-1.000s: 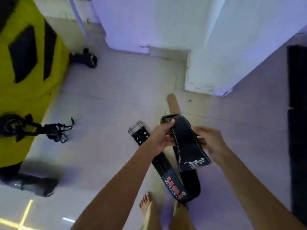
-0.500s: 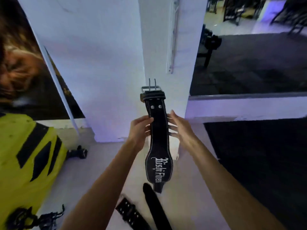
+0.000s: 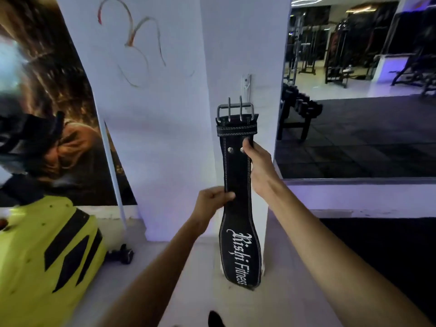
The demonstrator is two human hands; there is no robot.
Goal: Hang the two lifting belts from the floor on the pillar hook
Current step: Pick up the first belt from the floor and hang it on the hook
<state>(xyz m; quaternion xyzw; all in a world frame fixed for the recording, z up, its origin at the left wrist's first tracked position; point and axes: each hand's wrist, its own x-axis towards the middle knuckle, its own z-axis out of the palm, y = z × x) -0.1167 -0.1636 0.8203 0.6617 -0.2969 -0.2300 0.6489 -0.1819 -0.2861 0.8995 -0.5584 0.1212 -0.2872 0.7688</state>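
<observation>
A black lifting belt (image 3: 237,180) with white stitching and white lettering hangs upright in front of the white pillar (image 3: 245,48). Its steel two-prong buckle (image 3: 234,112) points up, just below the pillar hook (image 3: 246,84). My right hand (image 3: 256,161) grips the belt's right edge near the two rivets. My left hand (image 3: 213,200) pinches its left edge lower down. At the bottom edge of the view a dark tip of the second belt (image 3: 215,319) lies on the floor.
A yellow and black padded piece of equipment (image 3: 40,260) fills the lower left. A small black object (image 3: 122,253) lies on the floor by the pillar base. A mirror (image 3: 358,90) to the right shows gym machines. Black matting (image 3: 389,251) covers the floor at right.
I have raised the belt from waist height up the pillar, and the buckle is now just below the hook. My right hand has closed on the belt's edge. The view tilted upward.
</observation>
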